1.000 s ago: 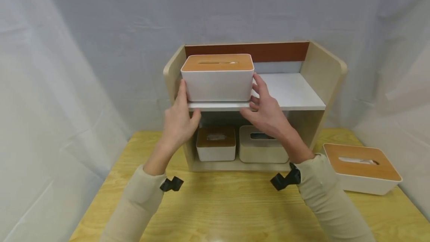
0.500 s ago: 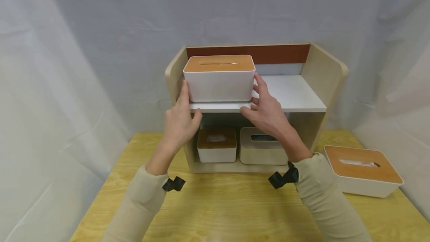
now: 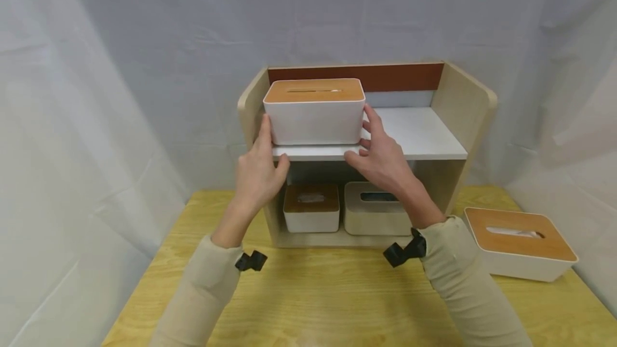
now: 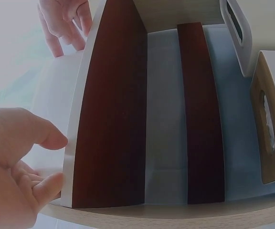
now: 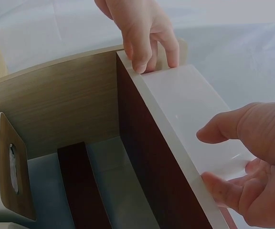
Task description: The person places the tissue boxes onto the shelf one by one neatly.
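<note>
A white tissue box (image 3: 315,122) with a wood-coloured lid sits at the left of the upper shelf (image 3: 414,127), its front close to the shelf's edge. My left hand (image 3: 257,170) lies along the box's left side with extended fingers, the thumb at the shelf's front edge. At its right side is my right hand (image 3: 383,162), with the index fingertip touching the upper corner and the other fingers bent slightly. Its thumb also reaches the shelf edge. Both wrist views show the hands either side of the white box (image 5: 187,100), beside the board edge.
In the lower compartment stand a small brown-lidded tissue box (image 3: 312,218) and a cream tissue box (image 3: 376,218), partly behind my right forearm. Another wood-lidded tissue box (image 3: 523,240) sits on the table (image 3: 318,304) to the right. The shelf's side panel (image 3: 463,111) rises at right.
The view has shifted slightly. Both hands keep their places at the sides of the tissue box, which stays at the left of the upper shelf.
</note>
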A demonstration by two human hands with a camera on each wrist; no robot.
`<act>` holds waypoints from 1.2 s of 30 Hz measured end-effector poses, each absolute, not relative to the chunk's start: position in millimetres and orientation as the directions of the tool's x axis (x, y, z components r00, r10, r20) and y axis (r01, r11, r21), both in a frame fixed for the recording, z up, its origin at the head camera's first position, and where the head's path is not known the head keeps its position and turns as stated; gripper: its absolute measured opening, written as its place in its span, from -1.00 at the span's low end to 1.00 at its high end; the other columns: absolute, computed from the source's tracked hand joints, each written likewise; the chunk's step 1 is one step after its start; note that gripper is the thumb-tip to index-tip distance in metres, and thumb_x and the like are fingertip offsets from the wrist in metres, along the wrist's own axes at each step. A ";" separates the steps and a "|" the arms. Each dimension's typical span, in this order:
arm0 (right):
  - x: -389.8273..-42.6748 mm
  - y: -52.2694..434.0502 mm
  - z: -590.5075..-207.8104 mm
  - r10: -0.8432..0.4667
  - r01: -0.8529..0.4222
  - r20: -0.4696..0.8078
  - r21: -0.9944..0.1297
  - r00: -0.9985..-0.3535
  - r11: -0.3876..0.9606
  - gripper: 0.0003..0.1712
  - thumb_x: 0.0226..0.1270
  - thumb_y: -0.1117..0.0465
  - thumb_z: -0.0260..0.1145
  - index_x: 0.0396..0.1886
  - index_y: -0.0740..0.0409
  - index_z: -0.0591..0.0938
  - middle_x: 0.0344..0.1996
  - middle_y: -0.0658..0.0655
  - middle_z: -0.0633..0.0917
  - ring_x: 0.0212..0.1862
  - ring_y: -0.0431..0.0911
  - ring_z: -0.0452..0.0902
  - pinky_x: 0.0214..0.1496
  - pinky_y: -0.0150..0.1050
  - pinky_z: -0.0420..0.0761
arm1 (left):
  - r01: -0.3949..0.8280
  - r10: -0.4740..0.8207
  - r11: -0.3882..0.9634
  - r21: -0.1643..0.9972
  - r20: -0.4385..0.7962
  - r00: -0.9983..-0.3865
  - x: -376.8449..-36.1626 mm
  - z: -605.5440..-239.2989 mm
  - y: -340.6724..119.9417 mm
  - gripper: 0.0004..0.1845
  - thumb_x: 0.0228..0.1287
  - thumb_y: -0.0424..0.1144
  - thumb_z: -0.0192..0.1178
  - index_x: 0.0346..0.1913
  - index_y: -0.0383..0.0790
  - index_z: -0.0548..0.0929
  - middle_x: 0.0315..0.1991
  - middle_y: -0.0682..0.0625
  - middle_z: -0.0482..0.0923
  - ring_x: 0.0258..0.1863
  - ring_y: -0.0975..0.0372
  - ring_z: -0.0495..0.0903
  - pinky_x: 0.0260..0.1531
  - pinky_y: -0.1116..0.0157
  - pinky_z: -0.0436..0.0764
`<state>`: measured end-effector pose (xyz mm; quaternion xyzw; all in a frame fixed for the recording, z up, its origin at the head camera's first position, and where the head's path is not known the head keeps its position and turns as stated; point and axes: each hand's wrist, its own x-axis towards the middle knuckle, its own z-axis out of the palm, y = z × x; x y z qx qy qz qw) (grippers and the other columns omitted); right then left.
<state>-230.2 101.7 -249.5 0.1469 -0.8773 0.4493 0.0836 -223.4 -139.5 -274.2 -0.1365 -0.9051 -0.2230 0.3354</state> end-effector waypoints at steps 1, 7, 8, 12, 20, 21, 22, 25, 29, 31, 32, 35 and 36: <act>-230.7 101.5 -249.4 -0.182 -0.333 0.279 -0.763 -0.943 0.553 0.10 0.30 0.18 0.27 0.62 -0.15 -0.22 0.55 0.17 0.15 0.37 0.14 0.39 0.24 0.05 0.53 | 0.397 0.098 0.864 0.310 0.669 -0.737 -223.6 -274.1 -139.6 -0.14 0.28 -0.28 0.19 0.54 -0.41 0.01 0.36 -0.32 0.39 -0.34 -0.15 0.59 -0.47 -0.04 0.56; -229.9 100.0 -249.5 -0.174 -0.336 0.289 -0.754 -0.941 0.565 0.09 0.30 0.16 0.27 0.62 -0.13 -0.21 0.55 0.17 0.16 0.36 0.14 0.41 0.23 0.06 0.54 | 0.396 0.104 0.869 0.296 0.675 -0.731 -224.6 -274.4 -140.3 -0.15 0.28 -0.28 0.18 0.54 -0.43 0.01 0.25 -0.35 0.49 -0.44 -0.10 0.56 -0.56 0.01 0.53; -229.8 99.8 -249.6 -0.173 -0.336 0.289 -0.752 -0.941 0.567 0.09 0.30 0.16 0.28 0.62 -0.12 -0.21 0.55 0.17 0.16 0.36 0.14 0.41 0.23 0.06 0.54 | 0.396 0.105 0.870 0.292 0.676 -0.729 -224.7 -274.5 -140.3 -0.15 0.28 -0.28 0.18 0.54 -0.43 0.01 0.23 -0.36 0.50 -0.45 -0.09 0.56 -0.57 0.02 0.52; -230.1 98.8 -249.7 -0.167 -0.334 0.292 -0.750 -0.942 0.570 0.09 0.30 0.16 0.27 0.62 -0.12 -0.20 0.54 0.17 0.17 0.35 0.14 0.42 0.22 0.05 0.54 | 0.395 0.105 0.873 0.288 0.678 -0.727 -223.8 -274.9 -140.4 -0.15 0.29 -0.28 0.18 0.54 -0.44 0.02 0.15 -0.38 0.54 -0.49 -0.08 0.53 -0.59 0.03 0.51; -230.7 98.3 -250.5 -0.153 -0.325 0.293 -0.741 -0.944 0.587 0.08 0.30 0.16 0.27 0.62 -0.10 -0.19 0.53 0.18 0.21 0.34 0.14 0.44 0.22 0.05 0.55 | 0.371 0.100 0.883 0.287 0.658 -0.746 -222.8 -273.2 -140.5 -0.13 0.27 -0.27 0.19 0.54 -0.43 0.02 0.11 -0.37 0.56 -0.55 -0.04 0.49 -0.61 0.06 0.49; -230.7 98.1 -250.6 -0.153 -0.326 0.294 -0.741 -0.944 0.588 0.08 0.30 0.16 0.26 0.62 -0.10 -0.19 0.53 0.18 0.21 0.33 0.13 0.44 0.22 0.05 0.56 | 0.367 0.100 0.885 0.285 0.655 -0.749 -222.5 -272.6 -140.6 -0.13 0.27 -0.26 0.20 0.54 -0.43 0.02 0.11 -0.38 0.56 -0.56 -0.04 0.48 -0.62 0.06 0.49; -230.7 97.8 -250.6 -0.153 -0.327 0.295 -0.740 -0.943 0.588 0.08 0.30 0.16 0.26 0.62 -0.10 -0.19 0.53 0.18 0.22 0.33 0.13 0.45 0.21 0.05 0.56 | 0.363 0.101 0.888 0.283 0.650 -0.753 -222.2 -272.1 -140.7 -0.13 0.27 -0.26 0.19 0.54 -0.43 0.01 0.12 -0.38 0.55 -0.57 -0.03 0.48 -0.62 0.07 0.48; -230.4 97.2 -250.2 -0.154 -0.330 0.298 -0.736 -0.942 0.592 0.07 0.30 0.15 0.26 0.62 -0.09 -0.18 0.52 0.19 0.22 0.33 0.13 0.45 0.21 0.05 0.56 | 0.351 0.101 0.893 0.281 0.636 -0.765 -221.3 -270.3 -140.6 -0.12 0.27 -0.25 0.19 0.54 -0.44 0.00 0.16 -0.40 0.53 -0.58 -0.02 0.46 -0.64 0.09 0.47; -230.1 96.0 -249.4 -0.151 -0.329 0.300 -0.731 -0.942 0.599 0.07 0.29 0.15 0.26 0.62 -0.09 -0.18 0.52 0.18 0.23 0.32 0.13 0.46 0.20 0.04 0.57 | 0.340 0.105 0.899 0.275 0.620 -0.778 -220.2 -268.1 -140.9 -0.12 0.28 -0.24 0.18 0.54 -0.44 -0.02 0.18 -0.40 0.52 -0.59 0.00 0.44 -0.65 0.11 0.44; -230.3 95.4 -249.1 -0.149 -0.329 0.302 -0.728 -0.942 0.602 0.07 0.29 0.15 0.26 0.62 -0.08 -0.18 0.52 0.18 0.24 0.32 0.12 0.47 0.19 0.04 0.57 | 0.335 0.107 0.902 0.272 0.610 -0.785 -219.7 -267.2 -141.0 -0.12 0.29 -0.24 0.17 0.54 -0.44 -0.03 0.19 -0.40 0.51 -0.60 0.01 0.43 -0.66 0.14 0.41; -230.5 95.2 -249.1 -0.148 -0.328 0.302 -0.727 -0.942 0.604 0.07 0.29 0.15 0.26 0.62 -0.08 -0.17 0.52 0.18 0.24 0.32 0.12 0.47 0.19 0.04 0.58 | 0.333 0.109 0.903 0.271 0.606 -0.788 -219.6 -266.7 -141.1 -0.12 0.29 -0.23 0.17 0.54 -0.44 -0.03 0.20 -0.39 0.51 -0.60 0.01 0.43 -0.67 0.15 0.40; -230.6 94.8 -248.4 -0.147 -0.328 0.303 -0.724 -0.941 0.606 0.07 0.30 0.15 0.26 0.62 -0.08 -0.17 0.51 0.19 0.25 0.32 0.12 0.47 0.19 0.05 0.57 | 0.329 0.111 0.905 0.269 0.597 -0.795 -219.4 -265.4 -141.4 -0.12 0.30 -0.23 0.16 0.55 -0.43 -0.04 0.24 -0.38 0.48 -0.61 0.03 0.42 -0.67 0.18 0.37; -230.7 94.8 -248.1 -0.146 -0.327 0.303 -0.725 -0.942 0.606 0.07 0.30 0.14 0.26 0.62 -0.08 -0.17 0.51 0.19 0.25 0.32 0.12 0.47 0.19 0.05 0.57 | 0.330 0.113 0.905 0.268 0.598 -0.794 -219.4 -265.0 -141.7 -0.12 0.30 -0.23 0.16 0.55 -0.44 -0.03 0.26 -0.38 0.47 -0.61 0.04 0.42 -0.68 0.18 0.37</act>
